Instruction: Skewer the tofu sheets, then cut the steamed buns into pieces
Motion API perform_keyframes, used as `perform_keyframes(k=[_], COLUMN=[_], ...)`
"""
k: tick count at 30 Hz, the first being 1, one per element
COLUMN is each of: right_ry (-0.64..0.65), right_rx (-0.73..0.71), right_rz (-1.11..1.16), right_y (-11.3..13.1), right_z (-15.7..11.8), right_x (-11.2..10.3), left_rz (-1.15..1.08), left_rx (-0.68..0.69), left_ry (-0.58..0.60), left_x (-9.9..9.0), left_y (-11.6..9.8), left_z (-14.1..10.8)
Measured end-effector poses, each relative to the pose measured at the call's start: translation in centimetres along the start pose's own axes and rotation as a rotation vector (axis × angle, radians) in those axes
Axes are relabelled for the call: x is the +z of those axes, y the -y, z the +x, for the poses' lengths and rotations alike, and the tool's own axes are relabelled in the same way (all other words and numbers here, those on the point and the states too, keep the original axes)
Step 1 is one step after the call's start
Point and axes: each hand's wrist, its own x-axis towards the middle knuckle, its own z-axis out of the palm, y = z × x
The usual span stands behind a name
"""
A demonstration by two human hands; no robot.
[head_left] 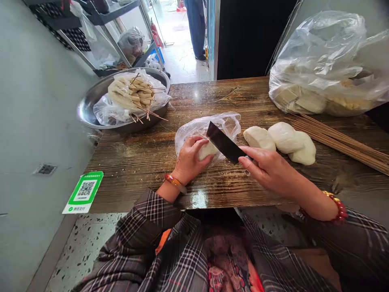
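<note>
My left hand (193, 160) is closed around a pale, rounded bun (208, 149) at the middle of the wooden table. Beneath the bun lies a crumpled clear plastic bag (229, 121). In my right hand (264, 166) is the handle of a knife (225, 144) with a broad dark blade. The blade slants up to the left, just beside and above the bun; whether it touches the bun I cannot tell. Just beyond my right hand sit three more pale buns, one at the left (259, 137), one in the middle (284, 137) and one at the right (303, 149).
Thin wooden skewers (349, 144) lie at the right of the table (136, 174). Behind them stands a large, full plastic bag (322, 69). A metal basin (88, 111) at the back left holds bagged, skewered food (133, 91). A green QR card (85, 190) is at the left corner.
</note>
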Motion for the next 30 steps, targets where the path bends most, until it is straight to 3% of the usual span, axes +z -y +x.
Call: perform_keyframes(k=[12,21,30], right_ry=[0.271,0.322,0.328], right_rx=[0.044,0.02,0.024], right_rz=[-0.251,-0.395,-0.336], right_y=[1.3,1.9,2.1], right_z=[2.1,3.6,5.1], right_x=[-0.3,0.4,1.1], left_rz=[-0.028,0.01,0.041], left_rx=[-0.06,-0.099,-0.139], left_ry=[0.016,0.051,0.054], left_x=[0.5,0.9,1.0], left_y=[-0.1,0.0,0.2], left_z=[-0.1,0.1,0.3])
